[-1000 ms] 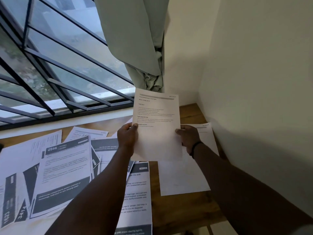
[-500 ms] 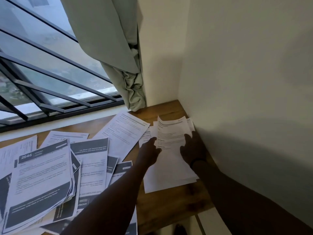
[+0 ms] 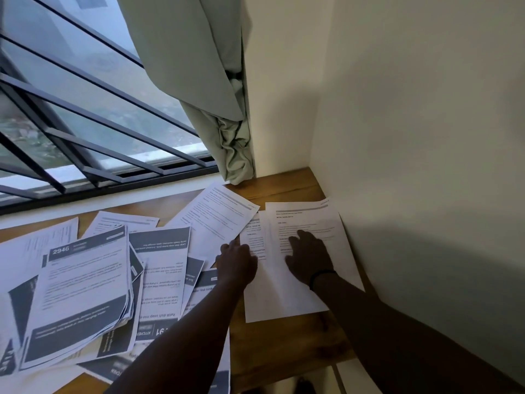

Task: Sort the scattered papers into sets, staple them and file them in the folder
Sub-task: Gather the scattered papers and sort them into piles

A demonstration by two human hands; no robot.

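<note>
Top sheet [image 3: 82, 282] of the stack reads "2946".

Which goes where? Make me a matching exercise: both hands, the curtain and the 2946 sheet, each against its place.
1 right hand
2 left hand
3 curtain
4 2946 sheet

a tops the stacked papers
b hangs beside the window
c flat on the wall-side sheet
d at that sheet's left edge

Pairs: 1-c; 2-d; 3-b; 4-a
</note>
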